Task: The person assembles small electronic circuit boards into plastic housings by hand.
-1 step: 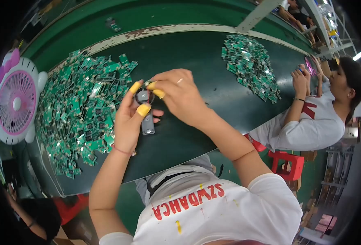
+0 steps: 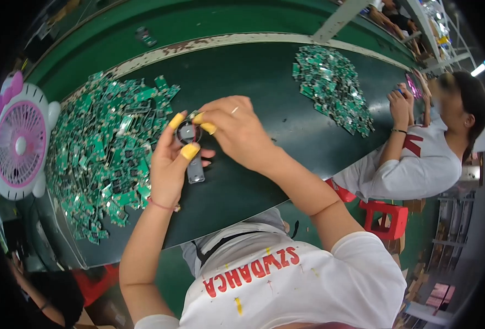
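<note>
- L hand (image 2: 167, 170) clamped on grey device (image 2: 196, 174), ctr of frame, over dark surface (image 2: 242, 68)
- R hand (image 2: 241, 133) at its round end, can't tell if pinching
- Grip approx same vs prev frame, no visible progress

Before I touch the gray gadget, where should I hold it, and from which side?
Probably pinch the handle near its bare lower end, coming from the bottom side of the picture. That part is straight, narrow and sticks out that way, while the left grip and right grip crowd the round head.
</note>
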Demonstrator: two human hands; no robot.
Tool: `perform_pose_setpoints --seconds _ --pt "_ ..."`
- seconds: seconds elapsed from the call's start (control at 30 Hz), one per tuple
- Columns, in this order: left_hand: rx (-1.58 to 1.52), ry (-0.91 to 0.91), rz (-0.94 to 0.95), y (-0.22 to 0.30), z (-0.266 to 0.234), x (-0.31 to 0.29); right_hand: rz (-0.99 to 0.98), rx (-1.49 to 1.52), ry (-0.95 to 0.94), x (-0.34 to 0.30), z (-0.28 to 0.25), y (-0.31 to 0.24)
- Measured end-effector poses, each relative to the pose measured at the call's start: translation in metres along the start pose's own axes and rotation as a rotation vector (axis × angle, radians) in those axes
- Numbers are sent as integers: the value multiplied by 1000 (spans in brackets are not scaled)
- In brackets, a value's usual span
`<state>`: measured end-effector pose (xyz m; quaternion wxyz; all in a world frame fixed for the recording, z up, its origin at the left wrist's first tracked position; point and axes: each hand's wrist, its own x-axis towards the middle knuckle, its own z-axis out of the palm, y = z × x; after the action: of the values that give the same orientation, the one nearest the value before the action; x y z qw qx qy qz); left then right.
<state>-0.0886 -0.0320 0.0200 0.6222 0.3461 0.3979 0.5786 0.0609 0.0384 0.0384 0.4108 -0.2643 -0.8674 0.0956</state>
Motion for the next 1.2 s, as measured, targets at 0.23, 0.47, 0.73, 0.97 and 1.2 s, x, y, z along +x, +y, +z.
perform_pose_setpoints --seconds 0.23,0.47,0.73,0.97,1.2 --pt "198 130 108 -7 -6 2 297 188 -140 -2 -4 0" --pt "275 106 417 -15 -9 9 603 914 -170 -9 9 -13" --pt "65 107 270 -7 -6 1 369 494 -202 -16 17 -11" --pt "-339 110 182 0 -1 -2 317 470 -190 -14 23 -12" --pt "-143 93 287 -3 5 5 753 812 -443 -19 24 -10"
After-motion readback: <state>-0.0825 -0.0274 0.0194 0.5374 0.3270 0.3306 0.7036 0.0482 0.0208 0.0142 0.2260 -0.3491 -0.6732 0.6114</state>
